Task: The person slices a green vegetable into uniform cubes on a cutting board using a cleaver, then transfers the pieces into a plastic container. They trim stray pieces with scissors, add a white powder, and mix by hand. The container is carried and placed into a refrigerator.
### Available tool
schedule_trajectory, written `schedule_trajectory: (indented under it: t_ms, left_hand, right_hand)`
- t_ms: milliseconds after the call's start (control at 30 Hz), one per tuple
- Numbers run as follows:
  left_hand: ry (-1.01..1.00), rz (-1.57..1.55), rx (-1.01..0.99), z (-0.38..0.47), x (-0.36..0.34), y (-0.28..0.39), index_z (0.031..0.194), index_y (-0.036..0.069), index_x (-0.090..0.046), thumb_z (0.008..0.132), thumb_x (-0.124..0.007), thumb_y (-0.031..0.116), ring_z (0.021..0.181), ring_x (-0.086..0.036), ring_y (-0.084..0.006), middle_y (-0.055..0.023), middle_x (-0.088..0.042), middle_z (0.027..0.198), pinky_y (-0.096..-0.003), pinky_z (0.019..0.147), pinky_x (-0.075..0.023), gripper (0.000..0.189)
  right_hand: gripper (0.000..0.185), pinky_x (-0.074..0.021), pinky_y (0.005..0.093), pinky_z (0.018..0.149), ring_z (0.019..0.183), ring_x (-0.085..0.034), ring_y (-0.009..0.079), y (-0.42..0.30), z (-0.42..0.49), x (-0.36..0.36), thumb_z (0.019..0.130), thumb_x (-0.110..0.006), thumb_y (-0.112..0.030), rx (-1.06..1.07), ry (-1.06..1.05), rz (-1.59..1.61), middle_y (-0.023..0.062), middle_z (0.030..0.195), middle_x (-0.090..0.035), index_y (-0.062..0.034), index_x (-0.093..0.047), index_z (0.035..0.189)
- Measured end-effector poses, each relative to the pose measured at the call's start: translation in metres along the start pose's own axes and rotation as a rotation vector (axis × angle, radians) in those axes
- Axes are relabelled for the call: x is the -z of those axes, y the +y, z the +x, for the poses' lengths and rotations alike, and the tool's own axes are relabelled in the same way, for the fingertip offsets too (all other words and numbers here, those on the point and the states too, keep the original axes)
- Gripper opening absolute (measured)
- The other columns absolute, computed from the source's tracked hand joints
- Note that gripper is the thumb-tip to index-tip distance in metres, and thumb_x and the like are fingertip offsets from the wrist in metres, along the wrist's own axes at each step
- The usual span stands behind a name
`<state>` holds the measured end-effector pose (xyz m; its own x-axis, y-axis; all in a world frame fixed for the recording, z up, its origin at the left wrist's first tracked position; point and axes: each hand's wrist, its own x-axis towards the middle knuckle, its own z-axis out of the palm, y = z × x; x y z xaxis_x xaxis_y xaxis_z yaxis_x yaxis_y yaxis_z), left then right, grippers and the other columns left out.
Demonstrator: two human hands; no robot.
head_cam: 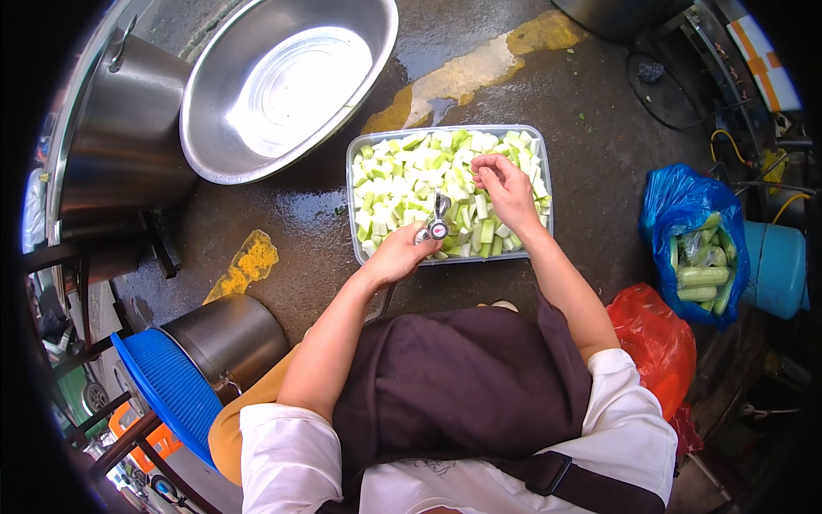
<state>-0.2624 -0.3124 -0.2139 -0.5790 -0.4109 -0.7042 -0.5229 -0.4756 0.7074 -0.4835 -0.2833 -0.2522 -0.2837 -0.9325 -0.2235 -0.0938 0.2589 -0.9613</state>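
In front of me on the wet ground is a translucent plastic tub [547, 204], filled with chopped pale green and white vegetable pieces [411, 170]. My left hand [404, 250] is closed around a metal water nozzle [439, 226] with a round red-and-white cap, held above the tub's near side. A thin dark hose [384, 301] shows below that wrist. Over the right part of the tub hovers my right hand [510, 193], its fingers loosely curled and apart from the thumb. I see nothing in it; whether its fingertips touch the pieces is unclear.
A large steel basin [212, 115] lies beyond the tub, beside a tall steel pot [128, 128]. At left, a blue plastic basket [167, 385] leans by a steel pot [231, 340]. To the right are a blue bag [668, 193] of vegetable stalks, a red bag [655, 340] and a blue cylinder [777, 266].
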Motion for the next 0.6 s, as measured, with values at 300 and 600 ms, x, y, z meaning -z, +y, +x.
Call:
schedule_trajectory:
  t_ms: [300, 600]
  left_hand:
    - [0.041, 0.162, -0.076, 0.012, -0.021, -0.001, 0.096, 0.002, -0.059, 0.087, -0.061, 0.027, 0.068, -0.055, -0.0175, -0.0081, -0.06, 0.073, -0.0316, 0.065, -0.0436, 0.026]
    - [0.023, 0.206, -0.169, 0.033, -0.051, 0.0, 0.093, 0.001, -0.06, 0.087, -0.06, 0.029, 0.074, -0.06, -0.0243, -0.0131, -0.064, 0.078, -0.0352, 0.07, -0.0463, 0.029]
  right_hand:
    - [0.016, -0.0513, 0.0252, 0.075, 0.084, -0.061, 0.011, 0.005, -0.004, 0.006, 0.095, -0.051, -0.009, -0.035, 0.008, 0.146, 0.0068, 0.097, -0.063, 0.001, -0.06, 0.105]
    - [0.017, -0.0522, 0.0249, 0.075, 0.084, -0.061, 0.0108, 0.015, -0.004, 0.036, 0.096, -0.052, -0.011, -0.051, 0.122, 0.202, 0.0074, 0.097, -0.064, -0.0004, -0.061, 0.105]
